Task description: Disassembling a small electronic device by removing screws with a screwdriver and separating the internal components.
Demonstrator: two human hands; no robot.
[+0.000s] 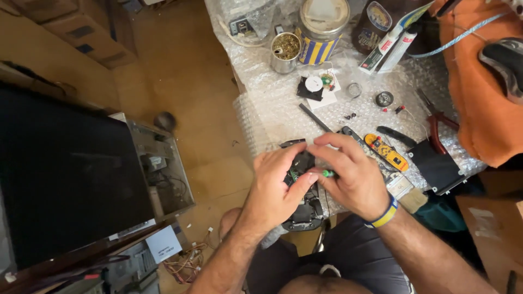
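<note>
the left hand [278,182] and the right hand [348,174] both clamp their fingers on a small black device [303,188]; a green part [327,173] sits between the right fingertips.

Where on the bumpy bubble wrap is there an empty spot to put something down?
The barest patch of bubble wrap lies left of the black rod, below the tin of brass bits. A smaller patch sits between the round black part and the yellow tool. It is crowded along the top by the cans and tubes, and around both hands.
</note>
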